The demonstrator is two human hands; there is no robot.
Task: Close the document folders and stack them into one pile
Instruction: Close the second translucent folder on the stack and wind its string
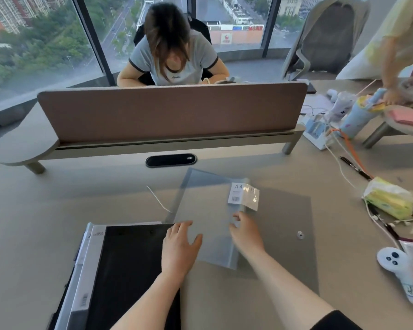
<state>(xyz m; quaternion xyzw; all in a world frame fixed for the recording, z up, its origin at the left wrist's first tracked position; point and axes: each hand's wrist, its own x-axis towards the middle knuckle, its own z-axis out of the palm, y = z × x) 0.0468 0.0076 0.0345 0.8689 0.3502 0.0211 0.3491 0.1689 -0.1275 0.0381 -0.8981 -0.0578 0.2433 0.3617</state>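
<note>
A translucent grey folder [284, 217] lies open on the desk, with a white "A4" label near its spine and a snap button on its right flap. Its left flap [205, 206] is lifted and blurred in mid-swing. My right hand [244, 231] pinches that flap near the spine. My left hand [180, 246] rests with fingers spread on the flap's lower left edge. A black folder [131, 270] with a grey-white spine lies closed at the lower left, on top of another folder's edges.
A brown desk divider [172, 113] stands ahead, with a person seated behind it. On the right lie a tissue pack [389, 197], cables, pens and a white controller [396, 265]. Another person's hand reaches over clutter at the far right.
</note>
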